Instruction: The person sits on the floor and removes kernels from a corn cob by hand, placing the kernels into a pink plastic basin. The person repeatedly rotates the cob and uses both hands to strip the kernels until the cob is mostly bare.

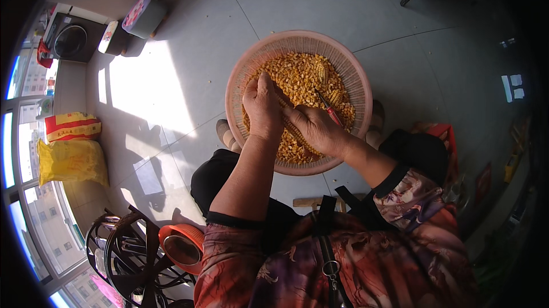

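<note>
A dried ear of corn (297,134) lies slantwise between my hands, above a round pink plastic basket (363,93). My left hand (265,104) closes around its upper end, with the fingers partly hidden behind the palm. Lower down, my right hand (317,128) grips the same ear, its thumb pressed along the rows. Loose yellow corn kernels (291,70) fill the basket's bottom. Two pieces of corn ear (321,73) rest on the kernels at the right. Beside my right hand, a screwdriver-like tool with a red handle (333,115) leans on the kernels, its dark tip pointing up and left.
The basket stands on grey floor tiles (206,42) between my feet, with scattered kernels around. Left are a yellow sack (73,162), a red-and-yellow bag (73,127), two stools (141,18) and a front-loading washing machine (70,40). An orange basket (182,248) sits near a dark chair-like frame (128,252).
</note>
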`<state>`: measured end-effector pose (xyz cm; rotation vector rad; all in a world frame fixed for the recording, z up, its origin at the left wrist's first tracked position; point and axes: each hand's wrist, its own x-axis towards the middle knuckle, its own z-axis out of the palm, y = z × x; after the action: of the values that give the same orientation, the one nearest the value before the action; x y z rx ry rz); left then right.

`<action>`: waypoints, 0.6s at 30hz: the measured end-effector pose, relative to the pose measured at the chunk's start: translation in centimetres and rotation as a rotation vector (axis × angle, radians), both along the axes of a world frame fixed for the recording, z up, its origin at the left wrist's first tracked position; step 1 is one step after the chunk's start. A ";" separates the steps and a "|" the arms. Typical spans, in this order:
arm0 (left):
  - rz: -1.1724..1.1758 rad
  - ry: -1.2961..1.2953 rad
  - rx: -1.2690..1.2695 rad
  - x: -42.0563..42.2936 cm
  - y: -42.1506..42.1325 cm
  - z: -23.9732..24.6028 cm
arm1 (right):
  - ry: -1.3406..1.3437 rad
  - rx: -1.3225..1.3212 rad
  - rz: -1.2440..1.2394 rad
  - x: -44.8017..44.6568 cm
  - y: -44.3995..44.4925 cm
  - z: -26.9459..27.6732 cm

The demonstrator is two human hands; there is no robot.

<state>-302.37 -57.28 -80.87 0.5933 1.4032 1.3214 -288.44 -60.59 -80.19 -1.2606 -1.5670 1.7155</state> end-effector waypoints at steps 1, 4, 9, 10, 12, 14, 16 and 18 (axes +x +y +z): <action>0.002 0.016 -0.005 0.0 0.0 -0.5 | 0.048 -0.001 -0.006 -0.1 0.0 -0.5; 0.008 0.032 0.000 -0.2 -0.2 -0.7 | -0.010 -0.085 0.042 0.3 0.3 0.2; 0.005 -0.039 -0.013 0.3 -0.5 1.0 | 0.133 -0.068 -0.044 0.1 0.2 -1.6; -0.027 -0.038 -0.038 0.5 -0.6 2.1 | 0.161 -0.116 -0.042 0.2 0.4 -1.8; -0.056 -0.013 -0.048 0.3 -0.6 2.4 | 0.236 -0.252 -0.043 0.4 0.5 -0.5; -0.054 0.032 -0.018 -0.2 -0.7 1.3 | 0.233 -0.245 0.003 0.2 0.6 1.0; -0.030 -0.031 -0.018 0.1 -0.7 0.6 | 0.148 -0.100 0.076 0.2 0.6 1.6; -0.020 -0.087 -0.025 0.4 -0.8 0.2 | 0.138 -0.103 0.044 0.0 0.4 0.6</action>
<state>-302.00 -58.03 -80.70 0.5261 1.3381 1.2975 -288.39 -60.23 -79.56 -1.1367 -1.4532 1.8904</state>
